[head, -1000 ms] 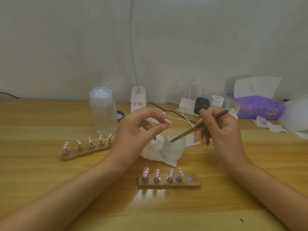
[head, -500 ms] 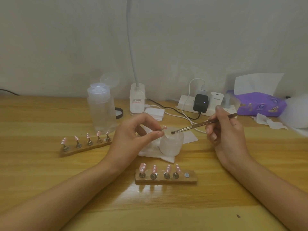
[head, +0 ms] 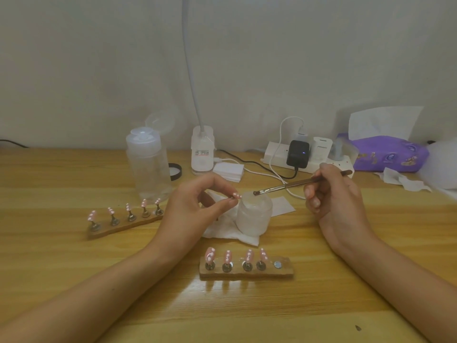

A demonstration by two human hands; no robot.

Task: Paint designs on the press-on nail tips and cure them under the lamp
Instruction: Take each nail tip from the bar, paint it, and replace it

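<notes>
L hand (head: pixel 193 206) pinching pink nail tip (head: pixel 236 195) btwn thumb + forefinger, frame centre. R hand (head: pixel 331 194) gripping brush (head: pixel 296 184); handle running up-right, bristles pointing left, hovering at jar (head: pixel 253 214) rim, just right of nail tip. Short leftward reach probably closing gap.

Views: one. Head camera, worn by you, wide-angle. It faced forward and down over the wooden table (head: pixel 61 256), with the pale wall (head: pixel 99 70) filling the upper part of the frame. Range: close; your forearms entered from both lower corners. Frame centre fell near your left hand (head: pixel 195 206), pinching a nail tip (head: pixel 236 195), and your right hand (head: pixel 333 201), holding a brush (head: pixel 291 185).
</notes>
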